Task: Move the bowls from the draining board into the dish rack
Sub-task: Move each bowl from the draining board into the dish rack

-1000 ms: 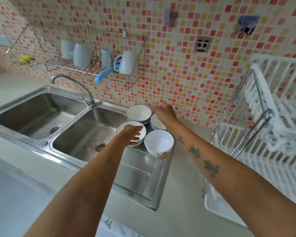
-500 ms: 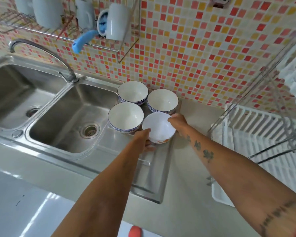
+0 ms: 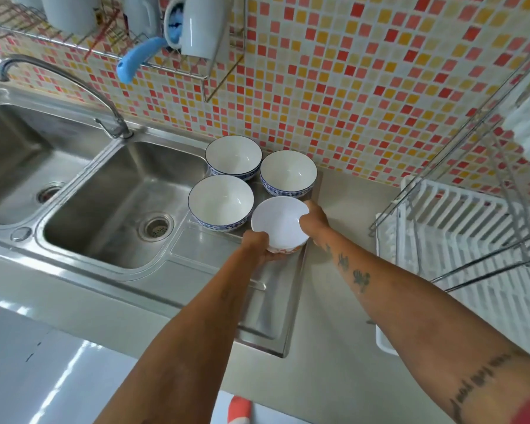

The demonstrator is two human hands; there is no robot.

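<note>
Several white bowls sit on the steel draining board (image 3: pixel 257 310) beside the sink. The nearest one, a white bowl with red pattern (image 3: pixel 279 223), is gripped from both sides: my left hand (image 3: pixel 257 243) holds its near-left rim and my right hand (image 3: pixel 314 220) its right rim. Three blue-patterned bowls stand behind it: one to the left (image 3: pixel 221 200), one at the back (image 3: pixel 233 154) and one at the back right (image 3: pixel 288 172). The white dish rack (image 3: pixel 459 228) stands to the right, empty where visible.
A double steel sink (image 3: pixel 120 203) with a curved tap (image 3: pixel 74 84) lies to the left. A wire wall shelf (image 3: pixel 178 70) with mugs and a blue-handled tool hangs above. The rack's metal frame (image 3: pixel 484 154) rises at the right. Tiled wall runs behind.
Both hands moved from the far bowls to the nearest red-patterned bowl and took hold of its rim. The view has moved closer to the draining board.
</note>
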